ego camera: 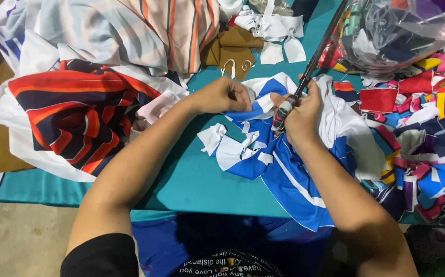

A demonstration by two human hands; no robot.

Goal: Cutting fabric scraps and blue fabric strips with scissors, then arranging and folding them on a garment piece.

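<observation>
Left hand [225, 96] pinches crumpled blue-and-white fabric [279, 164]; right hand [302, 115] grips scissors [309, 66].

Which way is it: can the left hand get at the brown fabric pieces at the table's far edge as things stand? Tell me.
Probably yes. The left hand pinches the blue and white cloth, and only bare teal table lies between it and the brown fabric pieces; it would have to release first.

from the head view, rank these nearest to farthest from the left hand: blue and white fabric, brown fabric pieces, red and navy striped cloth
1. Blue and white fabric: pinched under the left hand, at centre.
2. Brown fabric pieces: just beyond the hand, toward the table's far edge.
3. Red and navy striped cloth: well off to the left side.
</observation>
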